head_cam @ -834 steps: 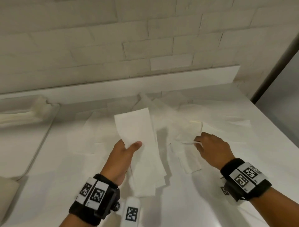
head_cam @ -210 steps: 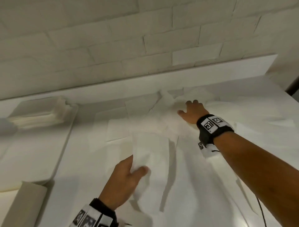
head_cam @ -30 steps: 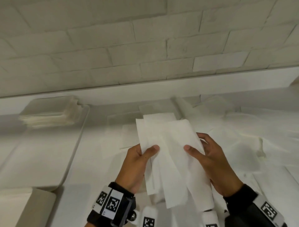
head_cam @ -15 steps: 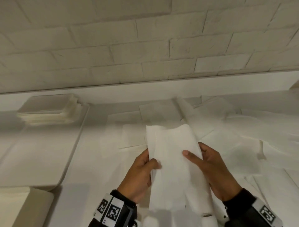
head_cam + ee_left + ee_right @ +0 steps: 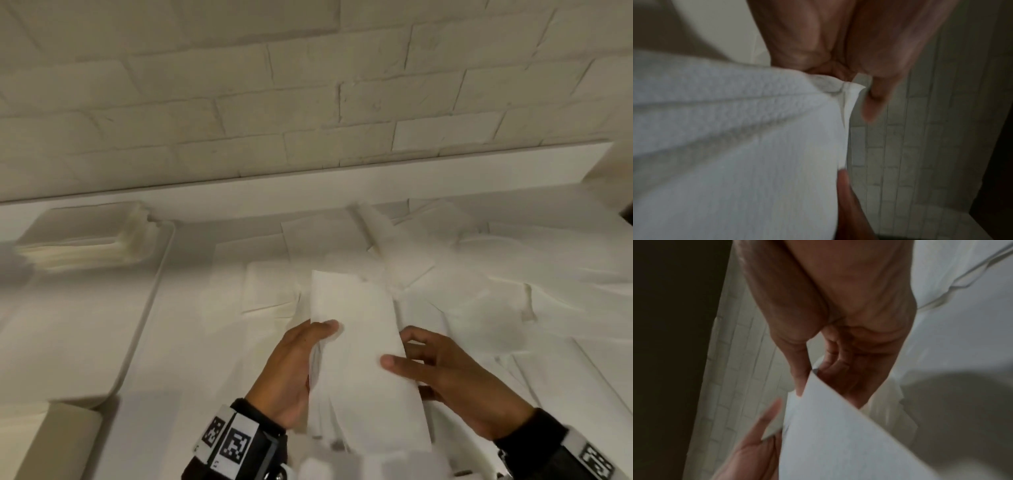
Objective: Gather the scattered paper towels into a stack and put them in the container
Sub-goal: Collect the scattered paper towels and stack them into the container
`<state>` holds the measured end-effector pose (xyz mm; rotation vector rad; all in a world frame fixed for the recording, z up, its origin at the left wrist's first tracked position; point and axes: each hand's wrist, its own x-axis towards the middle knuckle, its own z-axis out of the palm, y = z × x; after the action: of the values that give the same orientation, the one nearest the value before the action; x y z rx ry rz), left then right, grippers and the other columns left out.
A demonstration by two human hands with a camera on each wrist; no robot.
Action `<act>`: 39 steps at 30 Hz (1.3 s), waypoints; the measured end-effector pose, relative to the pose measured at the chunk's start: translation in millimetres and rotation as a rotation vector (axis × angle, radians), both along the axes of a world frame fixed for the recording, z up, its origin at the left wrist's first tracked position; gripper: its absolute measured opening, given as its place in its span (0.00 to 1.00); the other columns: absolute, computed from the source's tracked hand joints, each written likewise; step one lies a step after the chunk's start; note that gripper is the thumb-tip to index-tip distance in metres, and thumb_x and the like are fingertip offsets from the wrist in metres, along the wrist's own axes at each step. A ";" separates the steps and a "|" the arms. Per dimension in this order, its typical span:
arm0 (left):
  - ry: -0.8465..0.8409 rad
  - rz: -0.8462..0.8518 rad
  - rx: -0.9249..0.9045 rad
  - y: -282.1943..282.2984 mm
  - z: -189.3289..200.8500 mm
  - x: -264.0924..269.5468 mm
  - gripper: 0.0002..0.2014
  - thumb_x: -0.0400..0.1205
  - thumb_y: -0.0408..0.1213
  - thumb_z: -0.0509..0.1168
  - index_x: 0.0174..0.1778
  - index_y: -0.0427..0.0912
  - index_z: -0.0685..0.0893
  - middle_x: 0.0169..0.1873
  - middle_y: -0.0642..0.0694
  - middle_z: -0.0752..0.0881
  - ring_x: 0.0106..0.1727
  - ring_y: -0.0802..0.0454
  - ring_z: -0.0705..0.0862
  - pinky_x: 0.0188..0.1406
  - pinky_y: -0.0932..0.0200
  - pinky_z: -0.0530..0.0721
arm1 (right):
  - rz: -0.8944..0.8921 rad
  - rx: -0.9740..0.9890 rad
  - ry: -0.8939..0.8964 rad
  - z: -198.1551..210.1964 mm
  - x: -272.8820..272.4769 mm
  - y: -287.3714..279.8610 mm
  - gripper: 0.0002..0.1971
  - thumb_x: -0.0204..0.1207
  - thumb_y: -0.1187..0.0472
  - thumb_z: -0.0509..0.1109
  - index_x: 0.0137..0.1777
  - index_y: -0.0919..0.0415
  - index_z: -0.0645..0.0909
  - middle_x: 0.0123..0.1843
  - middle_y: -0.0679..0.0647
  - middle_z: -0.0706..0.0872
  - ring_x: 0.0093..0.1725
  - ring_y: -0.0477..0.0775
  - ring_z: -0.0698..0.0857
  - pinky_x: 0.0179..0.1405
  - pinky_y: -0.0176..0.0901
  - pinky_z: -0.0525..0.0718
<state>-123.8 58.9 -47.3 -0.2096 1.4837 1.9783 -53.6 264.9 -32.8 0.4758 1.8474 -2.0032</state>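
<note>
Two hands pinch gathered towel stack [image 5: 359,359], sheets now squarer than half-second ago: left hand [image 5: 291,373] thumb on top, right hand [image 5: 455,383] thumb over right edge.

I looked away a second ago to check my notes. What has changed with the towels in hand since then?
The fanned towels have been squared into one bundle. The left hand keeps gripping its left edge; the right hand has shifted to pinch the right edge. The loose towels on the counter and the stack at far left are unchanged.
</note>
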 end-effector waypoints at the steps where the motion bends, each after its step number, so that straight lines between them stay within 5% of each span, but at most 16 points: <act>1: 0.048 -0.074 -0.002 3.6 3.6 4.7 0.20 0.79 0.36 0.76 0.67 0.38 0.85 0.63 0.40 0.90 0.65 0.40 0.88 0.69 0.45 0.84 | -0.026 0.004 0.013 -1.6 3.1 -2.5 0.20 0.72 0.58 0.78 0.60 0.67 0.81 0.55 0.59 0.92 0.55 0.58 0.91 0.63 0.59 0.86; 5: 0.170 -0.196 -0.077 13.7 12.4 21.0 0.16 0.83 0.29 0.69 0.67 0.37 0.85 0.59 0.38 0.92 0.62 0.39 0.90 0.68 0.42 0.86 | -0.069 -0.025 0.163 -1.1 15.3 -20.0 0.26 0.76 0.49 0.76 0.73 0.43 0.74 0.65 0.41 0.87 0.65 0.45 0.86 0.69 0.51 0.81; 10: 0.303 -0.305 -0.187 12.7 15.2 29.1 0.16 0.85 0.34 0.70 0.69 0.47 0.84 0.61 0.48 0.92 0.64 0.48 0.90 0.70 0.44 0.84 | -0.098 0.214 0.351 -1.3 23.2 -32.2 0.20 0.84 0.51 0.65 0.68 0.26 0.65 0.64 0.24 0.81 0.62 0.27 0.81 0.63 0.30 0.81; 13: 0.547 -0.282 -0.282 12.3 26.4 32.8 0.15 0.86 0.34 0.68 0.66 0.52 0.86 0.58 0.56 0.92 0.63 0.55 0.89 0.65 0.54 0.85 | -0.210 0.399 0.550 10.9 23.7 -31.7 0.17 0.82 0.53 0.69 0.63 0.31 0.70 0.61 0.28 0.82 0.62 0.32 0.83 0.57 0.28 0.83; 16: 0.831 -0.100 -0.336 14.9 42.2 45.5 0.10 0.89 0.36 0.62 0.62 0.48 0.87 0.50 0.64 0.92 0.54 0.65 0.90 0.53 0.72 0.83 | -0.267 0.268 0.620 23.9 24.8 -29.4 0.17 0.82 0.60 0.70 0.63 0.38 0.74 0.61 0.39 0.85 0.62 0.43 0.86 0.54 0.40 0.88; 19: 1.028 -0.074 -0.495 19.3 37.0 61.5 0.13 0.90 0.43 0.60 0.67 0.53 0.84 0.53 0.68 0.90 0.58 0.69 0.88 0.58 0.70 0.84 | -0.189 0.259 0.592 16.9 30.3 -31.1 0.25 0.84 0.67 0.60 0.72 0.37 0.67 0.65 0.39 0.83 0.66 0.44 0.84 0.62 0.40 0.84; 22: 1.033 -0.152 -0.561 22.9 17.8 70.9 0.20 0.89 0.36 0.60 0.69 0.70 0.77 0.62 0.71 0.86 0.64 0.70 0.84 0.64 0.74 0.80 | -0.131 0.355 0.531 -1.4 36.7 -38.4 0.24 0.83 0.69 0.57 0.69 0.39 0.67 0.63 0.43 0.83 0.62 0.44 0.83 0.58 0.36 0.83; 25: 1.058 -0.151 -0.571 23.8 9.8 68.4 0.17 0.91 0.37 0.59 0.73 0.61 0.76 0.63 0.69 0.85 0.64 0.77 0.81 0.64 0.78 0.76 | -0.179 0.338 0.543 -1.4 36.5 -39.4 0.25 0.83 0.74 0.55 0.65 0.39 0.68 0.60 0.43 0.84 0.59 0.42 0.85 0.53 0.28 0.82; 29: 0.973 -0.172 -0.569 24.1 14.7 63.9 0.14 0.91 0.40 0.58 0.72 0.50 0.80 0.58 0.61 0.88 0.59 0.67 0.86 0.58 0.76 0.79 | -0.153 0.323 0.545 -5.8 30.2 -41.1 0.19 0.83 0.72 0.54 0.62 0.45 0.69 0.54 0.45 0.84 0.52 0.45 0.85 0.51 0.39 0.84; 32: 1.011 -0.160 -0.553 26.6 29.9 67.3 0.14 0.91 0.37 0.60 0.71 0.51 0.81 0.52 0.67 0.87 0.52 0.73 0.85 0.51 0.79 0.78 | -0.182 0.342 0.599 2.3 26.6 -44.8 0.13 0.77 0.63 0.54 0.60 0.53 0.69 0.51 0.53 0.80 0.50 0.53 0.81 0.48 0.43 0.81; 36: 1.111 -0.083 -0.501 27.5 46.1 62.1 0.15 0.91 0.38 0.60 0.67 0.64 0.73 0.47 0.77 0.80 0.48 0.82 0.82 0.48 0.82 0.77 | -0.219 0.275 0.719 22.4 20.6 -37.7 0.16 0.79 0.65 0.54 0.66 0.55 0.67 0.56 0.51 0.79 0.53 0.49 0.82 0.47 0.34 0.83; 39: 1.005 -0.158 -0.572 23.1 21.3 68.3 0.15 0.91 0.37 0.60 0.72 0.57 0.78 0.49 0.71 0.84 0.48 0.78 0.83 0.48 0.76 0.79 | -0.152 0.324 0.615 3.8 25.3 -44.1 0.13 0.80 0.69 0.54 0.62 0.56 0.66 0.52 0.45 0.81 0.48 0.43 0.83 0.42 0.34 0.82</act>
<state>-55.5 82.0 -26.0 0.7540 2.5650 1.5052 -28.2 220.8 -28.9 0.0756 2.5953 -2.1122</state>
